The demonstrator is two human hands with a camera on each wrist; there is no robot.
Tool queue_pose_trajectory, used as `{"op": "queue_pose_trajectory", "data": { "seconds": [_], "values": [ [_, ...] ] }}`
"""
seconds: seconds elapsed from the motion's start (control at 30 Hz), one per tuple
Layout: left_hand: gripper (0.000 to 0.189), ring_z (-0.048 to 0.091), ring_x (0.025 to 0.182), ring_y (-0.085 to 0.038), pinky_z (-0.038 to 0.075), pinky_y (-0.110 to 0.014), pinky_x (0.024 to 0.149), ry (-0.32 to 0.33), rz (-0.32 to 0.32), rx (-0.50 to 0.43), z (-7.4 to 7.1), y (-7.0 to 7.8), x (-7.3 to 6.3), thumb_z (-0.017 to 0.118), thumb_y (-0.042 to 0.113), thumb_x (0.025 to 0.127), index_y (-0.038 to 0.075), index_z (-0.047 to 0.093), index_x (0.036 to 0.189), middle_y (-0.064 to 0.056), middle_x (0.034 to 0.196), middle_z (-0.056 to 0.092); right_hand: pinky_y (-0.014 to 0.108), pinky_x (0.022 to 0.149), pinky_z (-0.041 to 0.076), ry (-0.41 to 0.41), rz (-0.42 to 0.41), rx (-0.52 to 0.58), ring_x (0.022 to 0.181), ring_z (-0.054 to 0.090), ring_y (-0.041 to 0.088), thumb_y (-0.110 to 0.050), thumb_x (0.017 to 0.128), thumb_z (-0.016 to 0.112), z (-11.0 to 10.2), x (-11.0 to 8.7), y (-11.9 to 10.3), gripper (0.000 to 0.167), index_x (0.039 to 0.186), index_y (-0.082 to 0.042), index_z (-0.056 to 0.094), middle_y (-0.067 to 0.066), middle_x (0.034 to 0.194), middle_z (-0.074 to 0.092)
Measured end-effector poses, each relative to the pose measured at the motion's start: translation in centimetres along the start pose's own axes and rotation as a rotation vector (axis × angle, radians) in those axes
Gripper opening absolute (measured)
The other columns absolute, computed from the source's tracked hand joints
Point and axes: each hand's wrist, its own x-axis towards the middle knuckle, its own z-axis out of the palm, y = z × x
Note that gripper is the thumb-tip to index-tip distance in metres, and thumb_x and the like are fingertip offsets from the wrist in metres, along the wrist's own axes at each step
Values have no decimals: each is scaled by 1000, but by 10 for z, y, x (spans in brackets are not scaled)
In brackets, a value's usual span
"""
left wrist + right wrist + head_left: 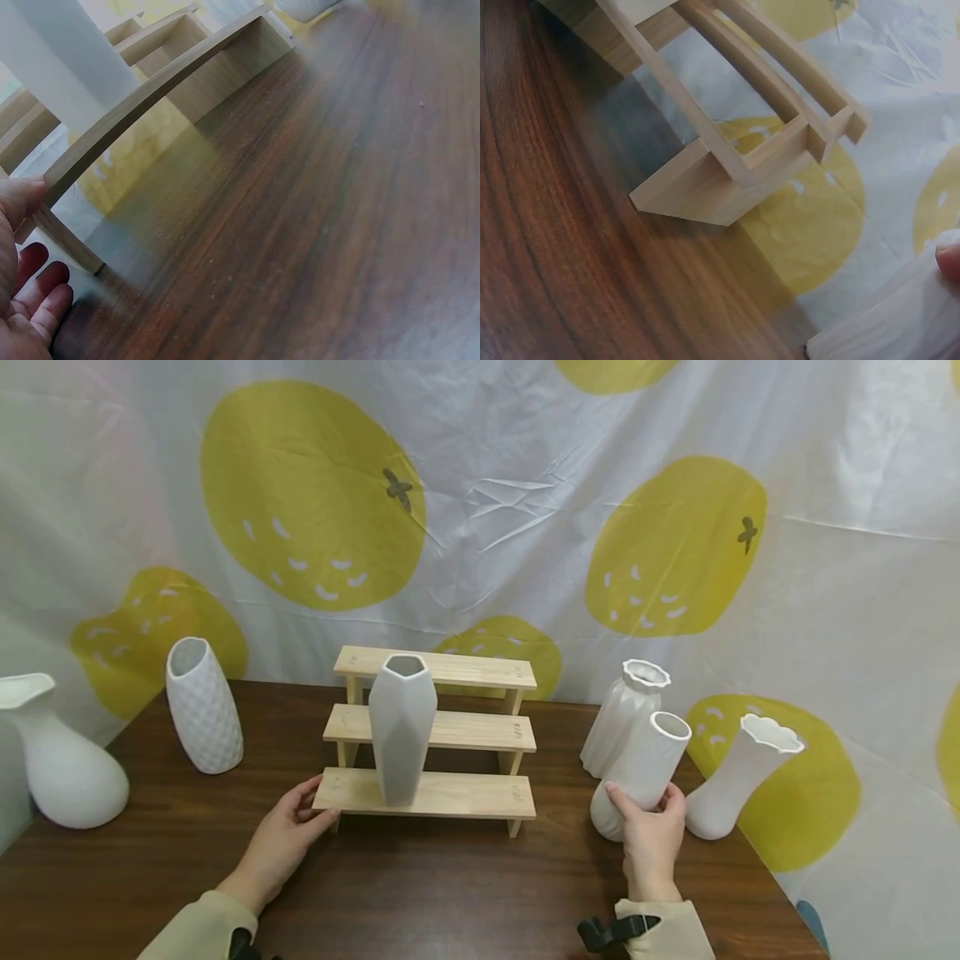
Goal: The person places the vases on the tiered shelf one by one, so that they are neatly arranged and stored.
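A three-tier wooden display stand (465,793) stands mid-table, with a faceted white vase (403,735) upright on its lowest step. At that step's left end is my left hand (281,835), its thumb and fingers holding the board's corner. In the left wrist view the thumb (21,199) lies against the board's edge and the other fingers curl beneath it. On the right, my right hand (651,835) grips a white cylindrical vase (651,756) low on its body. A fingertip (949,262) shows on white ceramic at the edge of the right wrist view.
Behind the gripped vase is a ribbed white vase (611,731); a scallop-rimmed one (738,781) is to its right. A textured vase (206,710) and a round-bellied vase (71,768) stand at the left. A lemon-patterned cloth (495,527) hangs behind the brown table (420,893).
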Motion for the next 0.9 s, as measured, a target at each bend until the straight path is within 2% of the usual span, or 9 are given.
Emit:
{"op": "queue_pose_trajectory", "data": {
  "seconds": [0.27,0.5,0.9],
  "values": [
    [80,49,116,-27,47,-30,87,1,3,-11,0,-2,0,66,46,89,9,29,150,-17,137,47,29,80,44,-41,3,-25,104,49,19,-23,72,87,5,0,-10,78,133,-6,41,5,115,45],
    [80,49,116,-27,47,-29,86,-3,5,-32,0,-4,2,67,45,89,8,29,150,-17,137,47,32,80,43,-88,-4,-38,104,48,21,-21,72,87,9,-4,-20,82,136,-4,39,8,116,46],
    [80,49,116,-27,47,-29,87,-3,3,-29,0,-3,2,66,44,89,8,29,150,-17,137,47,24,76,43,-153,-21,-71,103,47,20,-19,74,85,14,-13,-40,79,137,-6,38,8,118,47]
  ]
}}
